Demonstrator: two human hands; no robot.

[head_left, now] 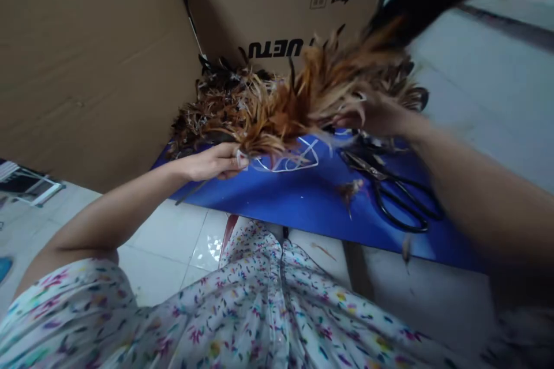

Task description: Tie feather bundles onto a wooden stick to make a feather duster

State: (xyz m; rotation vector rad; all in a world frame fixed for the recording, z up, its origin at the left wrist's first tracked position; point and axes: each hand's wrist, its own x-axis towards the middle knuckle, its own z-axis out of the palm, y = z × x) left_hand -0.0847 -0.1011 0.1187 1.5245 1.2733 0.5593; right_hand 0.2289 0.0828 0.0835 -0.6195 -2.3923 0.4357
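A long strand of orange-brown feathers stretches between my two hands above the blue surface. My left hand pinches its near left end, fingers closed. My right hand is closed around the strand further right; its fingers are blurred and partly covered by feathers. More brown and dark feathers lie heaped behind. White string lies loosely on the blue surface below the strand. Black-handled scissors rest to the right, beside a small loose feather tuft.
Large cardboard boxes stand behind and to the left of the blue table. A dark blurred shape extends at the upper right. Pale floor tiles show on the right, and a metal frame stands far left.
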